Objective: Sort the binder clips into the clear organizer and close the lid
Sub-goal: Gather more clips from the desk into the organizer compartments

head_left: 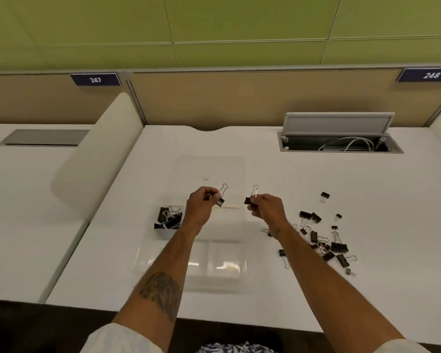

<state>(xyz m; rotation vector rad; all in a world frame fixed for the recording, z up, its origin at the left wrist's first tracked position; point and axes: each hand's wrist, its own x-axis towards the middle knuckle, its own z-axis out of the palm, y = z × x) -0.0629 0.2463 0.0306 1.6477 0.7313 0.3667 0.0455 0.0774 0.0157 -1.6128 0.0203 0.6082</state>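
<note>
A person's left hand (201, 202) pinches a small black binder clip (220, 200), and the right hand (265, 207) pinches a second clip (248, 200). Both are held above the clear organizer (224, 250), which sits open on the white desk (341, 187). Either clip could slip from so light a pinch and land in the wrong compartment, because the see-through dividers are hard to see. Black sorted clips (169, 217) with silver wire handles lie in the far-left compartment. A loose pile (326, 240) lies just to the organizer's right.

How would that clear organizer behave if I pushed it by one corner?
The clear organizer probably slides easily: thin-looking plastic on a smooth white desk. Likely light, since binder clips show in just one compartment. Its open lid may flap.
</note>
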